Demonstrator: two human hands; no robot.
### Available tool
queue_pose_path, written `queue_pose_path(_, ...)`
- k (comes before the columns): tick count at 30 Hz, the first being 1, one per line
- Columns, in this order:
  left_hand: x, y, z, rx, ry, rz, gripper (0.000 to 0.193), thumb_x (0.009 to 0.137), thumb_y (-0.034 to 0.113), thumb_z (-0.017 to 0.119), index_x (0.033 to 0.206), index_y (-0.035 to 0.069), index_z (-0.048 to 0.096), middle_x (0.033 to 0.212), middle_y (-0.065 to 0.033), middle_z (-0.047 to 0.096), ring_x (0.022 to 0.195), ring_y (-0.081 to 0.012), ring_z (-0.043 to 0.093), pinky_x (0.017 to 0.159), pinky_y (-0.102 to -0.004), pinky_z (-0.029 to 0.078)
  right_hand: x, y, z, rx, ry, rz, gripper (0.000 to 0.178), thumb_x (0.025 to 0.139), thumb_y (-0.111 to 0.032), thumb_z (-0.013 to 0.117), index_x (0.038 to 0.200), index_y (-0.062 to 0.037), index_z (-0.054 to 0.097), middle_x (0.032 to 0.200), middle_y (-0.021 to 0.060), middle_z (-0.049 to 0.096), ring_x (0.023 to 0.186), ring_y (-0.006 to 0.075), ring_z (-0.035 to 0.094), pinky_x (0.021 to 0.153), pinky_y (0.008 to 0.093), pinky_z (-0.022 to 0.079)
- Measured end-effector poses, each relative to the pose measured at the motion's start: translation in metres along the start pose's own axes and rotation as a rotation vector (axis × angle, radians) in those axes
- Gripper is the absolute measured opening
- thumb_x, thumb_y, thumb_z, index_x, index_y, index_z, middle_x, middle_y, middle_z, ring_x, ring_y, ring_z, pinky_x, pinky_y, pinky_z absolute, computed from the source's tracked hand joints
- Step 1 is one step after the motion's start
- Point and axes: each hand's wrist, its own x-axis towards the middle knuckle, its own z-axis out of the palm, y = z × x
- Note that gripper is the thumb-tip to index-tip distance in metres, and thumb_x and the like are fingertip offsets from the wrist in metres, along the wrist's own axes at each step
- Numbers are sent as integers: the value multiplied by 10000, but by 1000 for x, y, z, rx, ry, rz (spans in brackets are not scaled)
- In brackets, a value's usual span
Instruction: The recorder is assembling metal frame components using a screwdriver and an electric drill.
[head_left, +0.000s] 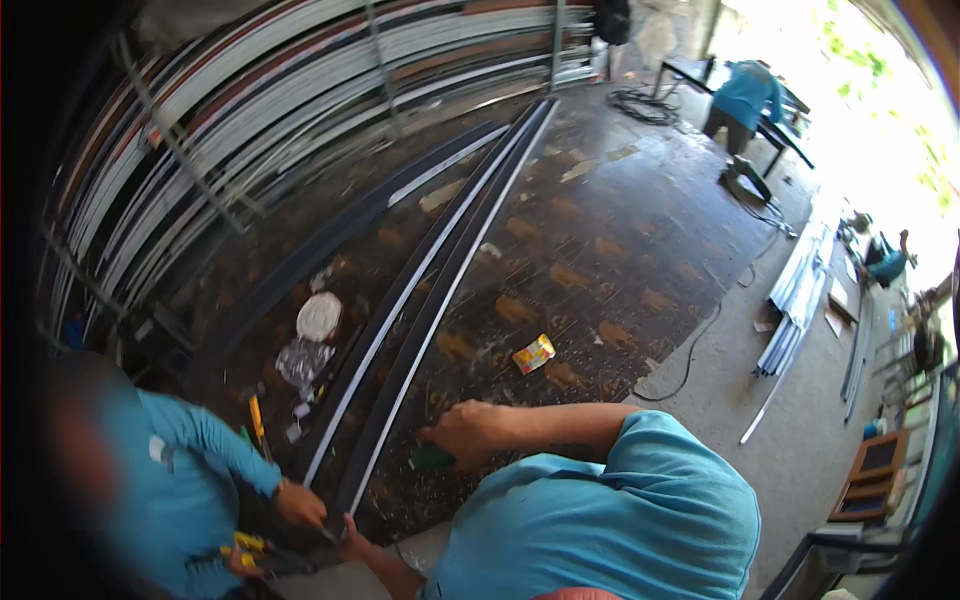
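Note:
My left hand is at the near end of a long dark metal profile with a pale strip along its edge, its fingers closed at that end. Beside it a second long profile runs almost parallel across the floor. My right hand is curled over a dark green object, mostly hidden under the palm, just right of the profiles. At my left a co-worker's hand meets the profile ends close to my left hand. That person's other hand is by a yellow-handled tool.
A yellow-and-red packet lies on the dark floor sheet. Left of the profiles are a white roll, a clear plastic bag and a yellow tool. Racked profiles line the wall. Another person bends over a bench.

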Motion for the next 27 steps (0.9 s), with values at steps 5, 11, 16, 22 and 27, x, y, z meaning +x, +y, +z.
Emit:
queue_pose_path(5, 5, -28, 7, -37, -35, -152, 661, 638, 435, 870, 1054, -43, 681, 1016, -173, 699, 862, -302, 653, 785, -416, 496, -1, -5, -3, -12, 46, 8, 603, 740, -237, 688, 1307, -177, 495, 874, 176, 683, 869, 379, 678, 728, 493, 547)
queue_pose_path(11, 2, -25, 6, -38, -46, -138, 701, 655, 515, 830, 1065, -32, 677, 1067, -214, 663, 976, -371, 627, 844, -453, 472, -8, -13, -14, 49, 34, 37, 581, 695, -151, 691, 1253, -133, 526, 840, 187, 686, 836, 379, 685, 709, 486, 548)
queue_pose_path(16, -7, -6, -1, 16, 8, -95, 743, 655, 494, 839, 1134, -35, 631, 1085, -221, 650, 1026, -368, 617, 883, -439, 470, -7, -17, -18, 54, -22, -19, 749, 673, -211, 723, 1365, -112, 454, 855, 221, 684, 826, 394, 675, 747, 487, 538)
queue_pose_path(22, -17, 22, -6, -396, 42, -190, 810, 638, 369, 889, 1206, -91, 540, 1145, -188, 633, 1052, -309, 618, 880, -390, 486, -2, -18, -17, 14, -4, 37, 739, 675, -223, 720, 1357, -119, 456, 854, 227, 681, 838, 404, 668, 772, 498, 531)
queue_pose_path(27, -16, 23, -5, -38, 70, -458, 829, 629, 341, 900, 1212, -106, 517, 1137, -186, 621, 1048, -316, 613, 851, -391, 497, -3, -7, -15, 67, 13, 51, 683, 704, -195, 699, 1339, -104, 464, 867, 241, 675, 822, 420, 662, 764, 520, 524)
